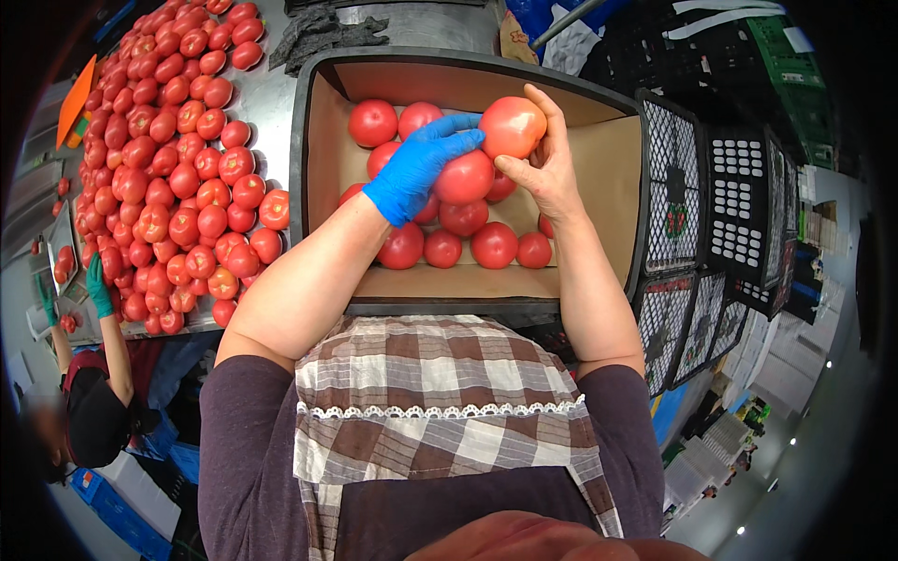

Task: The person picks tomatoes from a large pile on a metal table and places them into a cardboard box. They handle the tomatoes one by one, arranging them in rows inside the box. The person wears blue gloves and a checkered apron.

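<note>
My left hand (418,170), in a blue glove, is closed around a red tomato (465,179), and its fingertips reach the side of a larger tomato (513,127). That larger one sits in the grip of my bare right hand (548,170), thumb below and fingers along its far right side. Both hands are above a dark crate (313,140) lined with brown paper (594,187). Inside it lie several more tomatoes, among them one at the back left (372,122) and one near the front (494,245). My hands hide part of them.
On the left, a metal table (271,103) bears a large heap of tomatoes (159,178). A person with a green glove (98,285) reaches to that heap's edge. Black lattice crates (672,187) stand close on the right. Dark crumpled material (337,33) lies behind the crate.
</note>
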### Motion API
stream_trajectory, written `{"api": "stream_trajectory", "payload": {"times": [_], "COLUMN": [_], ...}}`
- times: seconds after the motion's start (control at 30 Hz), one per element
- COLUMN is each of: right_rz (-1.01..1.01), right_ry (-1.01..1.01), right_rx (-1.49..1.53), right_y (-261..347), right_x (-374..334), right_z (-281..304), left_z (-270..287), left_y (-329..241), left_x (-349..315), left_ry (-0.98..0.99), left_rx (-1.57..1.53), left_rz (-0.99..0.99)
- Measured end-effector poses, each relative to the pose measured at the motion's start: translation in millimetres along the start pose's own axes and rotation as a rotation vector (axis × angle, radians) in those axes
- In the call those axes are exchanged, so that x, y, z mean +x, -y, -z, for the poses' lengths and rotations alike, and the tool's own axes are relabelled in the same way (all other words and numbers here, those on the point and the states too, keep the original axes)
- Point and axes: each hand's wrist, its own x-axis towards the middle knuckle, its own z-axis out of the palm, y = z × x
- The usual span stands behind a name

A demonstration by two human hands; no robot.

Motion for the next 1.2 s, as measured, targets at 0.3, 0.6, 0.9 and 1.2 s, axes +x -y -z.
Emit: {"api": "stream_trajectory", "payload": {"times": [0.3, 0.6, 0.9, 1.2], "right_rz": [0.035, -0.033, -0.042, -0.095], "right_ry": [-0.013, -0.063, -0.025, -0.005], "right_rx": [0.127, -0.023, 0.112, 0.199], "right_y": [-1.7, 2.8, 0.6, 3.3], "right_x": [3.4, 3.5, 3.8, 5.1], "right_z": [6.2, 3.1, 11.7, 9.4], "left_z": [-6.7, -9.3, 2.9, -3.6], "left_y": [-9.0, -1.8, 1.2, -4.8], "left_x": [-6.5, -2.9, 5.7, 2.0], "left_ry": [0.137, -0.077, -0.035, -0.075], "left_rx": [-0.210, 0.065, -0.045, -0.027], "left_rz": [0.342, -0.071, 0.039, -0.032]}}
